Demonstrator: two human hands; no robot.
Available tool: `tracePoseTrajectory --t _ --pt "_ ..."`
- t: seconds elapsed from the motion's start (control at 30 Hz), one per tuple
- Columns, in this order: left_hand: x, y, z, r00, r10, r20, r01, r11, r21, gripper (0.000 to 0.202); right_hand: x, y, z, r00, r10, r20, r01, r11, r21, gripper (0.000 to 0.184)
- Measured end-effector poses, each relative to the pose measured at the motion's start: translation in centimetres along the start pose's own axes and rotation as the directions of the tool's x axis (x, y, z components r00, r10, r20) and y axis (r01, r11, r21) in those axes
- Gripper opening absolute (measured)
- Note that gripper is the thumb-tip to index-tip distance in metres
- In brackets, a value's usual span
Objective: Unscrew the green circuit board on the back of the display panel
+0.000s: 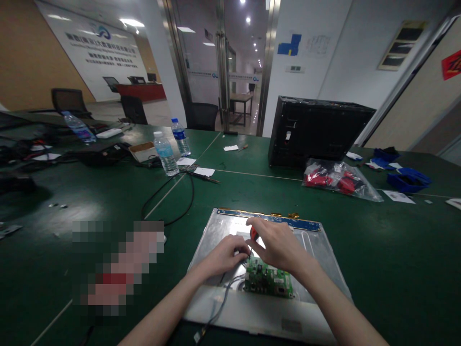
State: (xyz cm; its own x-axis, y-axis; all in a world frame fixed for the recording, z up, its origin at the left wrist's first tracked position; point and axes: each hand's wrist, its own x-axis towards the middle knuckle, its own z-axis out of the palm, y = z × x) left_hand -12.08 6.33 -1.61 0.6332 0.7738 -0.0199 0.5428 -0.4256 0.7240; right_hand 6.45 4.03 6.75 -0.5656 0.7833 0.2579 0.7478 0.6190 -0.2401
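Observation:
A red-handled screwdriver (254, 234) is gripped in my right hand (279, 242), its shaft pointing down at the upper left corner of a green circuit board (268, 278). My left hand (228, 252) is closed, with its fingertips pinched by the screwdriver's tip; what they hold, if anything, is hidden. The board lies on the metal back of a flat display panel (324, 274). Dark cables (224, 303) run from the board's left side towards the panel's lower edge. A narrow blue circuit strip (306, 224) lines the panel's far edge.
A black monitor housing (320, 129) stands at the back right, behind a clear bag with red items (338, 180). Two water bottles (166, 154) and a soldering iron (203, 177) with a looping cord are at the back left. A pixelated patch covers something left of the panel.

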Motion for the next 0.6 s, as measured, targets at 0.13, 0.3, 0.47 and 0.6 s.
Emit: tracePoseTrajectory --t 0.13,0.3,0.47,0.6 --pt "0.0 0.0 0.0 1.0 0.0 0.001 0.0 1.0 -0.005 0.009 -0.1 0.0 -0.2 1.0 -0.003 -0.009 0.003 1.0 -0.005 0.027" --pt "0.2 -0.8 0.3 0.999 0.033 0.025 -0.032 0.999 -0.021 0.01 -0.2 0.2 -0.3 0.999 -0.038 -0.024 0.039 0.999 0.034 0.032" --pt "0.1 -0.9 0.4 0.999 0.032 0.007 -0.031 0.999 -0.035 0.01 0.0 0.2 0.0 1.0 -0.017 -0.024 0.018 1.0 0.012 0.025" --pt "0.0 -0.4 0.1 1.0 0.014 0.015 -0.013 1.0 -0.026 0.009 0.1 0.2 -0.2 1.0 0.007 -0.014 -0.007 1.0 0.006 0.022"
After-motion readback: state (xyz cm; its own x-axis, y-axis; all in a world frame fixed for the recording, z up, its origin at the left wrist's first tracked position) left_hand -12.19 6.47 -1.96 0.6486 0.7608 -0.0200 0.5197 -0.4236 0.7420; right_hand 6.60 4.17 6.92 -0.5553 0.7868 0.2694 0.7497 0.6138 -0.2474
